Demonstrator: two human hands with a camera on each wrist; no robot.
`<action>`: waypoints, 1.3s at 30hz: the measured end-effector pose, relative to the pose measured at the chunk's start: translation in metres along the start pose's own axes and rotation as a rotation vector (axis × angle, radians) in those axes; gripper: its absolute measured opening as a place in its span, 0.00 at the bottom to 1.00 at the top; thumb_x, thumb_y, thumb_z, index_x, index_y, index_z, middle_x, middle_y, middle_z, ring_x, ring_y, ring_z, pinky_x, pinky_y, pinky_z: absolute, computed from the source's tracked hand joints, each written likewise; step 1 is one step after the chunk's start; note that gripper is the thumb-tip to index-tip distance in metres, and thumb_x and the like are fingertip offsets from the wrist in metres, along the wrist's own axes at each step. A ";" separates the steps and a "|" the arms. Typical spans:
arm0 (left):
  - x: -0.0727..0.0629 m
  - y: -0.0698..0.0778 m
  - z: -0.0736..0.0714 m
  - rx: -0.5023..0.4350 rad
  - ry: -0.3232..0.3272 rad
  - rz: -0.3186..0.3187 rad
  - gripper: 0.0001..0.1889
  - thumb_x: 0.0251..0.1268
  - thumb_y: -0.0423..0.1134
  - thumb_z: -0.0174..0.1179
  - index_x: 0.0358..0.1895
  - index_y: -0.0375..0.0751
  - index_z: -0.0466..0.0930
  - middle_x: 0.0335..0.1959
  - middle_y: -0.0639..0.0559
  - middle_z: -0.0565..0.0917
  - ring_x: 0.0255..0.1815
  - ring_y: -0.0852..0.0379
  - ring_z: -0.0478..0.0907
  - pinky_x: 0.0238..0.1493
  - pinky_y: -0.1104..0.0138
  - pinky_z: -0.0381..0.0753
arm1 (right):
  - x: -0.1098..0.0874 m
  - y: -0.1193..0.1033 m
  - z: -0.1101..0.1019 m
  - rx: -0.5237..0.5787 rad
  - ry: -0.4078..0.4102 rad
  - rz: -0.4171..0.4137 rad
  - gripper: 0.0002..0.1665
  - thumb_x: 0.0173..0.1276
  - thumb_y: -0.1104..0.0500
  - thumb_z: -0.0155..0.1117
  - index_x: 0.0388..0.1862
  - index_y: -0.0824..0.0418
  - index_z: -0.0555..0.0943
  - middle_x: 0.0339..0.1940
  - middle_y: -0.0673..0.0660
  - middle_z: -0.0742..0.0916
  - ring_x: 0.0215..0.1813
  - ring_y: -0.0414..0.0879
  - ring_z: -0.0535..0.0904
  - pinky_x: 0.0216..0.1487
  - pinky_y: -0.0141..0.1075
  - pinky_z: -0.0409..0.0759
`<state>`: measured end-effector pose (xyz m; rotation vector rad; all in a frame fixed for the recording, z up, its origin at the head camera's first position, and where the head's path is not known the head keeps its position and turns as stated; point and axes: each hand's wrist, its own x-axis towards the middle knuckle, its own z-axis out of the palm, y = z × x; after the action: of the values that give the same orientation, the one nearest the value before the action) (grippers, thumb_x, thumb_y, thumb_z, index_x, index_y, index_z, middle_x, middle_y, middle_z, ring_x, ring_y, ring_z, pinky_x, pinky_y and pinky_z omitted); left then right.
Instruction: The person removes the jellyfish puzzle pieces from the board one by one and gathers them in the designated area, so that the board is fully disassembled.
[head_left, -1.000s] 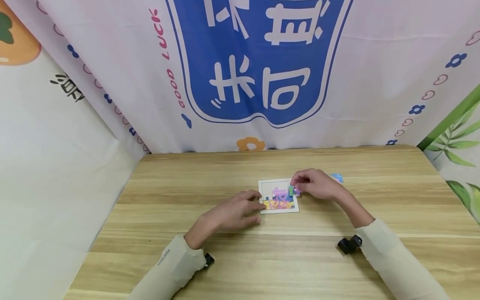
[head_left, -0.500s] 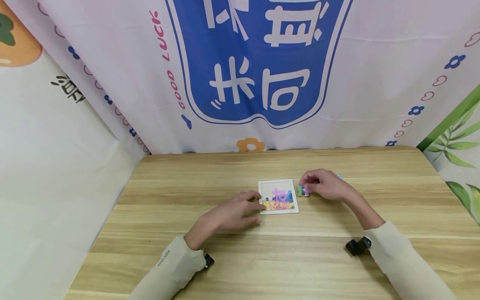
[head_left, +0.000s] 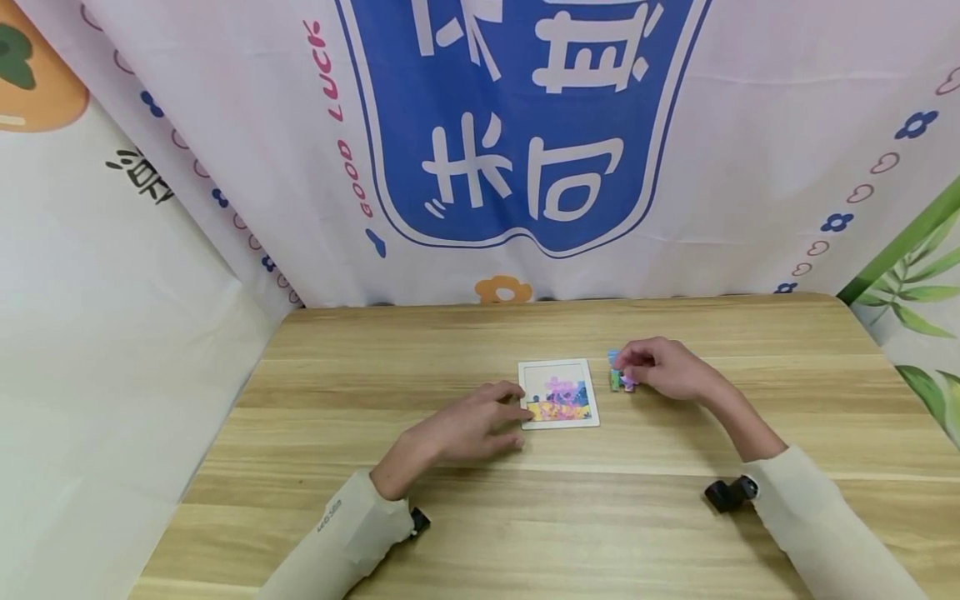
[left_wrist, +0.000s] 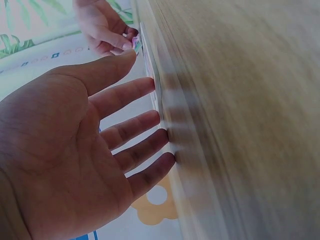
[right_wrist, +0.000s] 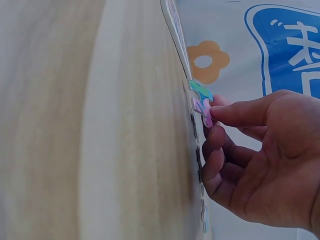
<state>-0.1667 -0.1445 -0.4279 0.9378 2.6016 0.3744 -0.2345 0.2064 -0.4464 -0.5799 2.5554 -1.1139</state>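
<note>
A white-framed jigsaw puzzle tray (head_left: 559,422) lies on the table, its lower part filled with yellow, pink and blue pieces. The upper part of it shows pale backing. My left hand (head_left: 468,421) rests with extended fingers at the tray's left edge; the left wrist view shows the fingertips (left_wrist: 159,117) right at that edge. To the right of the tray, my right hand (head_left: 667,368) pinches a green, blue and pink puzzle piece (right_wrist: 201,102) between thumb and index finger, tilted up from the tabletop. A light-blue piece (head_left: 612,356) shows just behind it.
More flat puzzle pieces (right_wrist: 199,162) lie under and beside my right hand, mostly hidden in the head view. The wooden table (head_left: 480,517) ends at the back against a printed cloth (head_left: 300,242).
My right hand has moved right, away from the tray, carrying the pinched puzzle piece off its right edge. The left hand has stayed at the tray.
</note>
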 end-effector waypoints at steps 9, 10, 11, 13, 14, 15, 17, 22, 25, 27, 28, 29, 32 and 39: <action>0.001 0.000 0.000 -0.005 0.003 0.010 0.25 0.83 0.52 0.60 0.76 0.51 0.79 0.82 0.46 0.69 0.84 0.47 0.64 0.83 0.51 0.69 | -0.001 0.000 0.000 -0.045 0.013 0.010 0.08 0.78 0.66 0.63 0.48 0.63 0.88 0.41 0.56 0.89 0.41 0.46 0.77 0.42 0.34 0.76; 0.001 0.000 0.000 -0.004 0.004 0.013 0.25 0.83 0.52 0.60 0.76 0.51 0.79 0.82 0.46 0.69 0.84 0.47 0.64 0.83 0.51 0.69 | -0.001 -0.001 -0.001 -0.052 0.018 0.008 0.08 0.78 0.67 0.63 0.48 0.62 0.88 0.41 0.56 0.89 0.41 0.46 0.77 0.42 0.34 0.76; 0.001 0.000 0.000 -0.004 0.005 0.015 0.25 0.83 0.52 0.60 0.76 0.51 0.79 0.82 0.46 0.69 0.84 0.47 0.65 0.83 0.51 0.69 | -0.002 -0.001 -0.001 -0.059 0.025 0.009 0.08 0.78 0.67 0.63 0.48 0.62 0.88 0.42 0.56 0.90 0.41 0.46 0.78 0.42 0.34 0.77; 0.001 0.000 0.000 -0.006 0.005 0.016 0.25 0.83 0.52 0.60 0.76 0.50 0.79 0.82 0.46 0.69 0.84 0.47 0.65 0.83 0.51 0.69 | -0.002 -0.002 -0.001 -0.067 0.038 0.010 0.09 0.76 0.68 0.63 0.47 0.62 0.88 0.42 0.57 0.90 0.42 0.46 0.79 0.42 0.34 0.78; 0.001 0.000 0.000 -0.008 0.006 0.017 0.25 0.83 0.52 0.60 0.76 0.50 0.79 0.82 0.46 0.69 0.84 0.47 0.65 0.83 0.51 0.69 | -0.002 -0.002 -0.002 -0.068 0.041 0.010 0.08 0.75 0.68 0.64 0.47 0.62 0.88 0.42 0.57 0.90 0.42 0.46 0.79 0.42 0.34 0.78; 0.001 0.000 0.000 -0.008 0.006 0.017 0.25 0.83 0.52 0.60 0.76 0.50 0.79 0.82 0.46 0.70 0.84 0.47 0.65 0.83 0.51 0.69 | -0.002 -0.002 -0.002 -0.072 0.042 0.011 0.08 0.74 0.69 0.65 0.47 0.62 0.88 0.42 0.57 0.90 0.42 0.46 0.80 0.42 0.34 0.79; 0.001 0.001 -0.001 -0.012 0.006 0.016 0.24 0.83 0.51 0.60 0.75 0.50 0.79 0.82 0.46 0.70 0.84 0.47 0.65 0.83 0.51 0.69 | -0.002 -0.002 -0.001 -0.080 0.035 0.012 0.07 0.73 0.69 0.67 0.46 0.62 0.88 0.42 0.56 0.90 0.41 0.46 0.80 0.42 0.34 0.79; 0.001 0.000 -0.001 -0.011 0.009 0.019 0.24 0.83 0.51 0.60 0.75 0.50 0.79 0.81 0.46 0.70 0.83 0.47 0.65 0.83 0.52 0.69 | 0.000 -0.003 0.000 -0.116 0.007 0.006 0.07 0.70 0.69 0.71 0.44 0.60 0.88 0.40 0.54 0.90 0.40 0.44 0.79 0.43 0.35 0.79; 0.001 0.000 -0.001 -0.014 0.008 0.015 0.24 0.83 0.51 0.60 0.75 0.50 0.79 0.81 0.47 0.70 0.83 0.47 0.65 0.83 0.52 0.69 | 0.001 -0.003 0.001 -0.124 0.006 0.002 0.08 0.70 0.69 0.71 0.44 0.60 0.88 0.40 0.53 0.90 0.40 0.45 0.79 0.43 0.36 0.79; 0.001 0.000 -0.001 -0.015 0.008 0.013 0.24 0.83 0.51 0.60 0.75 0.50 0.79 0.81 0.47 0.70 0.83 0.47 0.65 0.83 0.52 0.69 | 0.002 -0.004 0.001 -0.126 0.007 0.002 0.08 0.70 0.70 0.70 0.44 0.59 0.88 0.40 0.53 0.90 0.40 0.45 0.79 0.43 0.36 0.79; 0.001 0.000 -0.001 -0.017 0.008 0.012 0.24 0.83 0.51 0.60 0.75 0.50 0.79 0.81 0.46 0.70 0.84 0.47 0.65 0.83 0.51 0.69 | 0.002 -0.004 0.001 -0.127 0.007 0.003 0.08 0.70 0.70 0.70 0.44 0.59 0.88 0.40 0.53 0.90 0.40 0.45 0.79 0.43 0.36 0.79; 0.001 0.000 -0.001 -0.019 0.009 0.011 0.24 0.83 0.51 0.60 0.75 0.50 0.79 0.81 0.46 0.70 0.84 0.47 0.65 0.83 0.51 0.69 | 0.002 -0.004 0.001 -0.128 0.008 0.005 0.08 0.70 0.70 0.70 0.44 0.59 0.88 0.40 0.53 0.90 0.40 0.45 0.79 0.43 0.36 0.79; 0.002 0.000 -0.001 -0.016 0.011 0.013 0.24 0.83 0.51 0.60 0.75 0.49 0.80 0.81 0.46 0.70 0.83 0.47 0.65 0.83 0.51 0.69 | 0.002 -0.004 0.001 -0.130 0.009 0.009 0.09 0.69 0.70 0.69 0.44 0.59 0.88 0.40 0.53 0.90 0.39 0.45 0.79 0.43 0.36 0.79; 0.002 -0.001 0.001 0.001 0.012 0.019 0.24 0.83 0.51 0.61 0.74 0.50 0.80 0.81 0.46 0.71 0.83 0.48 0.66 0.83 0.52 0.69 | 0.001 -0.004 0.001 -0.129 0.018 0.015 0.08 0.70 0.69 0.70 0.44 0.60 0.88 0.40 0.54 0.89 0.39 0.45 0.79 0.42 0.36 0.78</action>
<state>-0.1683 -0.1436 -0.4294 0.9646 2.6056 0.3851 -0.2343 0.2027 -0.4446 -0.5830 2.6570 -0.9595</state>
